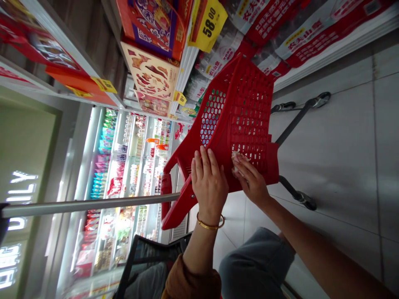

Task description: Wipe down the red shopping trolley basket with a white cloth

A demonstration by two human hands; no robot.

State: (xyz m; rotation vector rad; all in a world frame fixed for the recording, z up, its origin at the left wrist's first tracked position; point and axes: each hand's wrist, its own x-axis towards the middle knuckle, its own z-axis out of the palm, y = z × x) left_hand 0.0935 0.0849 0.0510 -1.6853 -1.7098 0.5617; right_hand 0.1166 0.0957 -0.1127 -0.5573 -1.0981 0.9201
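Observation:
The view is turned sideways, with the floor at the right. My left hand (208,180), a gold bangle at its wrist, lies flat with fingers stretched out against the side of a red plastic shopping cart (218,143). Lower on the same side, my right hand (252,178) presses a crumpled pale cloth (239,161) to the red plastic beside the holes. Most of the cloth is hidden under the fingers. The cart's red handle (166,189) is at the left, and its grey legs (293,122) end in casters on the floor.
Packs of bottled water (299,33) and boxed goods (152,74) fill the shelf beyond the cart. A lit shelf of packaged goods (115,182) stands behind. A metal pole (90,205) crosses at the left. A black-framed item (156,245) and a denim-clad knee (255,265) are near me.

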